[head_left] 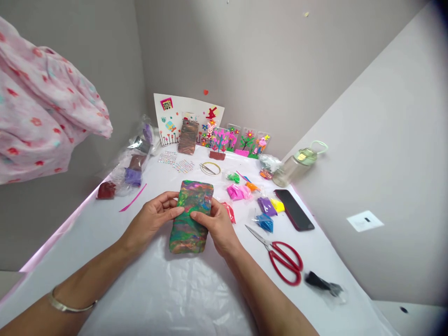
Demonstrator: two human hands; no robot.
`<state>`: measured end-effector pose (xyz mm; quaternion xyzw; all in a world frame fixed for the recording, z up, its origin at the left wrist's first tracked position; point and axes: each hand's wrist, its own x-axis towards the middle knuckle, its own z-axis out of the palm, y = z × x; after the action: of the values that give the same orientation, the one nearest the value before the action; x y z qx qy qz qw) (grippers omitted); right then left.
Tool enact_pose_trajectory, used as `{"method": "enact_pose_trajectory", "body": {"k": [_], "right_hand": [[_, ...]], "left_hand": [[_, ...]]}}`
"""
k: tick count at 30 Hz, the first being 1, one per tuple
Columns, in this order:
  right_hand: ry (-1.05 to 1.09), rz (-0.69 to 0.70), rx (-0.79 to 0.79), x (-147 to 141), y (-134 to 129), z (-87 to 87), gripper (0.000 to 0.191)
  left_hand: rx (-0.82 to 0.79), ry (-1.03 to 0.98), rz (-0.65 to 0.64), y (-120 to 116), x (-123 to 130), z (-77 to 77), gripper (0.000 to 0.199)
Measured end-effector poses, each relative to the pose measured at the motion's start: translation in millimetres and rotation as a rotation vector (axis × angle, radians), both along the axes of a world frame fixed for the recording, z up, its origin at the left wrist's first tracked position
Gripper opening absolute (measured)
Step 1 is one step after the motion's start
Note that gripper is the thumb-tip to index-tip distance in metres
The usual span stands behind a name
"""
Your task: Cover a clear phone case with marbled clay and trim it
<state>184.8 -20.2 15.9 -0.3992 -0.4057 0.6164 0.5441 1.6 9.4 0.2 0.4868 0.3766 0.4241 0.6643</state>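
A phone case covered in swirled green, purple and orange clay (191, 217) lies on the white plastic-covered table (175, 298). My left hand (152, 219) grips its left edge, thumb pressed on the top. My right hand (217, 226) grips the right edge, thumb on the clay surface. Both thumbs meet near the case's middle.
Red-handled scissors (283, 259) lie to the right, beside a dark phone (294, 210). Small bags of coloured clay (252, 198) sit behind. Decorated cases (238, 140) and a card (185, 121) lean on the back wall. A bottle (297, 163) lies at the right. Pink floral cloth (45, 102) hangs upper left.
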Motion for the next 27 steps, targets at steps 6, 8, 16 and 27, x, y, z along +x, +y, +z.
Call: {"method": "enact_pose_trajectory", "body": {"k": [6,8,16,27], "right_hand": [[-0.026,0.001,-0.020,-1.3,-1.0,-2.1,0.041],[-0.032,-0.013,-0.036,-1.7,-1.3,-2.2,0.039],[-0.038,-0.020,-0.057,-2.6,-2.8,-0.6,0.040],[-0.039,-0.018,-0.046,-2.2,-1.9,-3.1,0.044]], "left_hand": [[0.015,0.006,-0.034,-2.6,3.8,5.1,0.044],[0.008,0.014,-0.048,-3.3,4.4,5.9,0.046],[0.009,0.025,-0.042,-6.4,4.8,6.6,0.043],[0.053,0.041,0.004,-8.4,6.0,4.3,0.032]]}}
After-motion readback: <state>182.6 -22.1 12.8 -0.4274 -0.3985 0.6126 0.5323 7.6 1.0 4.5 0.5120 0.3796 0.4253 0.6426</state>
